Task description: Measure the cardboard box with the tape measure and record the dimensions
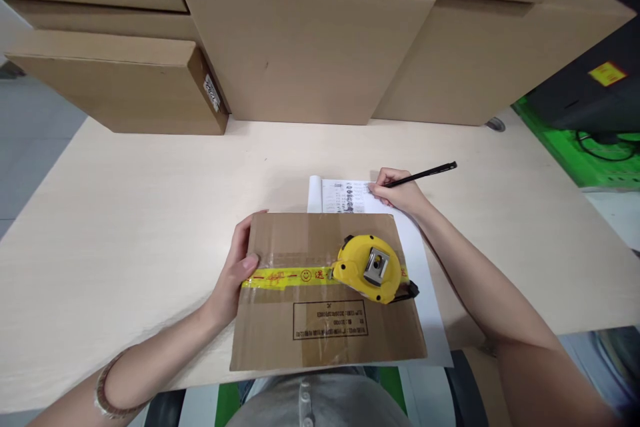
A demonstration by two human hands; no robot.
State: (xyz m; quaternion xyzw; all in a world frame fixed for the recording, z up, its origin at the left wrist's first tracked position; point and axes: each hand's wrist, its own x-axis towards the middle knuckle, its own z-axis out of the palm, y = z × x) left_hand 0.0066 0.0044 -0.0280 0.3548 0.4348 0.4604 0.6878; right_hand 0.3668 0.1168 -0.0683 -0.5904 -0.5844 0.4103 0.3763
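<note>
My left hand [239, 273] is closed on the left edge of a flat cardboard box [280, 320], its thumb resting on top beside a strip of yellow printed tape [290, 277]. On the box's right half lies a yellow tape measure [367, 268] with a silver belt clip facing up. Beyond the box, my right hand [400, 190] pinches a black pen [430, 173], its tip end hidden by the fingers. That hand rests on a white sheet of paper [417, 260] bearing handwriting and dark marks. The box covers much of the paper, whose far left part is curled.
Large cardboard boxes [310, 47] stand in a row along the table's far side, with others stacked above. A smaller box [115, 90] leans out at the left. The pale table [125, 213] ends near my body. Dark equipment [590, 87] sits beyond the right edge.
</note>
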